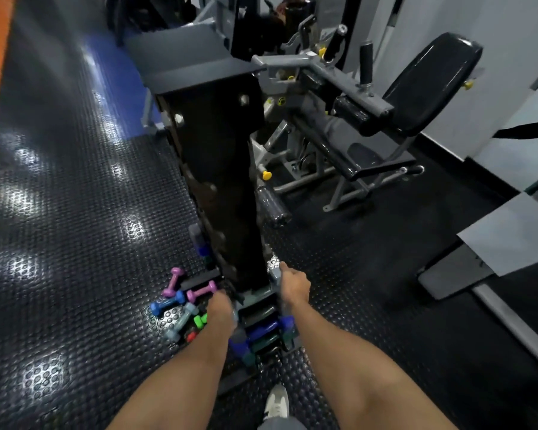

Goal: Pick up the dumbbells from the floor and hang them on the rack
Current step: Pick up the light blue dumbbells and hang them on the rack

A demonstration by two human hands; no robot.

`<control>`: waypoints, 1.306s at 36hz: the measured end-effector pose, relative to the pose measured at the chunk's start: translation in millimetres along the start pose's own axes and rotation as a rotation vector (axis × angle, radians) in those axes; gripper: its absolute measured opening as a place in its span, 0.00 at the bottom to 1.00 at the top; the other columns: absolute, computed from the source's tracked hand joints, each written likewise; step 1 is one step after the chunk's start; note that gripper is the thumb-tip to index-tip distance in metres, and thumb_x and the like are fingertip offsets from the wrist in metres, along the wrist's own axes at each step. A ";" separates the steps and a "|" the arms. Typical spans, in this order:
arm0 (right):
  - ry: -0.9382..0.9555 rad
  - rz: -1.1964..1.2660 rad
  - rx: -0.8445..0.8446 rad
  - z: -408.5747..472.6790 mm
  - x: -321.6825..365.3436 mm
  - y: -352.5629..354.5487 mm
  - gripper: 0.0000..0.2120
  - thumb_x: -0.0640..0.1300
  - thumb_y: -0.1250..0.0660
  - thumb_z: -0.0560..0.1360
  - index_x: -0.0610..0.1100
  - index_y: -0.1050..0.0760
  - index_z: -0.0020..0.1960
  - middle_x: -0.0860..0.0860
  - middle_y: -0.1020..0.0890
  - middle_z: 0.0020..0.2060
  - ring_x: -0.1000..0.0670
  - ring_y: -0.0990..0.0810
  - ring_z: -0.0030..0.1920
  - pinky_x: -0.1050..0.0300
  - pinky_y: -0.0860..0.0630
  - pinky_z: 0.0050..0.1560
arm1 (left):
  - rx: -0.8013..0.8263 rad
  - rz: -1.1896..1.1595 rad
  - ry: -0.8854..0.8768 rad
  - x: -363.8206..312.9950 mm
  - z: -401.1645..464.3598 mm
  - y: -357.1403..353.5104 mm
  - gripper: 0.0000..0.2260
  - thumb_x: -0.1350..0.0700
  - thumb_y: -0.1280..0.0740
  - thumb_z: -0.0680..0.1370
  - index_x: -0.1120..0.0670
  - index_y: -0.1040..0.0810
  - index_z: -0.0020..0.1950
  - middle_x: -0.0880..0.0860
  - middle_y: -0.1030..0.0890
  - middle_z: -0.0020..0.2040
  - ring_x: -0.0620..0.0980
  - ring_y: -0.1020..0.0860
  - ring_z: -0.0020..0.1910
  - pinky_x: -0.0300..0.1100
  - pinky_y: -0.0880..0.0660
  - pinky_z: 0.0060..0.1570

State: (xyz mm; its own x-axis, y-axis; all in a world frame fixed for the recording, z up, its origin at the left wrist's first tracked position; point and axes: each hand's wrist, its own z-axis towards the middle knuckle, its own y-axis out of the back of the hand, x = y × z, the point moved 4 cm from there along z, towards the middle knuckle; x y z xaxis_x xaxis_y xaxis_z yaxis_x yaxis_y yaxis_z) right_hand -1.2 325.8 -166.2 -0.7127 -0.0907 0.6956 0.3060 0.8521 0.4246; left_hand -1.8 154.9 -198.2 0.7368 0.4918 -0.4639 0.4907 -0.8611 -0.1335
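A small tiered dumbbell rack (258,308) stands on the floor between my forearms, with blue (267,328) and dark green dumbbells on its lower rungs. My right hand (294,285) grips a grey dumbbell (274,270) at the rack's upper right side. My left hand (219,308) is curled at the rack's upper left side, over a grey dumbbell end (236,316) that it mostly hides. On the floor to the left lie two purple dumbbells (201,291), a blue one (166,304), a pale grey one (180,324), a green one (199,319) and a red one (191,336).
A tall black machine tower (215,181) rises directly behind the rack, with grey and blue dumbbell heads (199,242) at its left side. A seated machine with a black pad (429,82) stands to the right. My shoe (277,405) is on the studded rubber floor (75,243).
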 end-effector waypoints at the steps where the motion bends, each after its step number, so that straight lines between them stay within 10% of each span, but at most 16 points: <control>1: 0.010 0.019 0.009 2.1 3.1 -1.5 0.21 0.56 0.39 0.79 0.42 0.18 0.58 0.40 0.18 0.57 0.39 0.22 0.59 0.50 0.28 0.64 | -0.010 0.035 0.015 -1.8 -0.2 -1.6 0.23 0.46 0.43 0.83 0.58 0.29 0.73 0.54 0.20 0.52 0.53 0.22 0.48 0.44 0.23 0.47; 4: -0.017 0.030 0.006 8.7 8.3 -4.7 0.24 0.56 0.39 0.79 0.38 0.20 0.62 0.39 0.20 0.60 0.38 0.24 0.63 0.50 0.31 0.66 | 0.015 0.098 0.045 -3.6 3.2 -4.5 0.28 0.39 0.46 0.82 0.59 0.26 0.70 0.56 0.20 0.62 0.56 0.21 0.61 0.52 0.26 0.65; 14: 0.002 -0.100 0.029 -10.1 13.5 -17.5 0.20 0.49 0.40 0.80 0.38 0.25 0.66 0.39 0.21 0.62 0.39 0.23 0.62 0.50 0.28 0.61 | -0.111 0.554 -0.174 -25.2 1.5 10.0 0.35 0.38 0.54 0.83 0.65 0.35 0.75 0.65 0.31 0.73 0.63 0.32 0.72 0.52 0.36 0.73; 23: 0.118 -0.230 -0.310 -51.2 18.0 -45.7 0.18 0.44 0.34 0.74 0.43 0.31 0.62 0.39 0.30 0.59 0.38 0.29 0.57 0.45 0.29 0.56 | 0.002 0.731 -0.289 -73.7 -1.8 40.0 0.24 0.45 0.43 0.83 0.63 0.25 0.67 0.63 0.22 0.65 0.61 0.23 0.64 0.50 0.25 0.64; 29: 0.102 0.174 -0.396 -87.2 10.8 -60.8 0.13 0.54 0.38 0.80 0.45 0.32 0.46 0.42 0.19 0.43 0.38 0.20 0.45 0.49 0.27 0.43 | -0.109 0.907 -0.322 -89.6 -3.6 94.6 0.27 0.45 0.43 0.83 0.67 0.26 0.68 0.63 0.22 0.64 0.61 0.25 0.64 0.44 0.28 0.60; 37: 0.199 0.098 -0.308 -144.7 2.3 -123.7 0.25 0.55 0.44 0.83 0.37 0.17 0.50 0.38 0.16 0.45 0.35 0.19 0.49 0.49 0.27 0.44 | 0.041 0.947 -0.373 -112.3 -26.3 155.9 0.19 0.52 0.39 0.83 0.64 0.25 0.67 0.61 0.19 0.59 0.55 0.18 0.49 0.30 0.32 0.24; 42: 0.139 0.010 -0.191 -181.4 -9.6 -182.0 0.24 0.57 0.44 0.82 0.41 0.17 0.53 0.40 0.16 0.51 0.37 0.20 0.55 0.50 0.26 0.50 | 0.067 1.039 -0.433 -137.8 -28.2 223.4 0.17 0.49 0.40 0.83 0.60 0.19 0.55 0.61 0.17 0.47 0.59 0.20 0.55 0.45 0.25 0.54; 47: 0.093 0.016 -0.181 -214.7 -25.4 -233.3 0.21 0.55 0.42 0.82 0.39 0.21 0.59 0.38 0.18 0.57 0.36 0.22 0.59 0.51 0.30 0.49 | 0.092 1.054 -0.476 -168.5 -28.5 276.2 0.17 0.47 0.38 0.81 0.54 0.20 0.38 0.56 0.16 0.45 0.55 0.20 0.56 0.43 0.26 0.57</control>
State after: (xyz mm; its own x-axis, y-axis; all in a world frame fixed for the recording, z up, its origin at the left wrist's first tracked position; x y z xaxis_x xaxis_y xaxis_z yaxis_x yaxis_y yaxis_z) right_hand 81.0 18.7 -158.4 -0.6476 -0.1323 0.7504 0.4313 0.7482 0.5041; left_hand 22.8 -162.1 -131.9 0.5009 -0.5564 -0.6630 -0.3119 -0.8306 0.4614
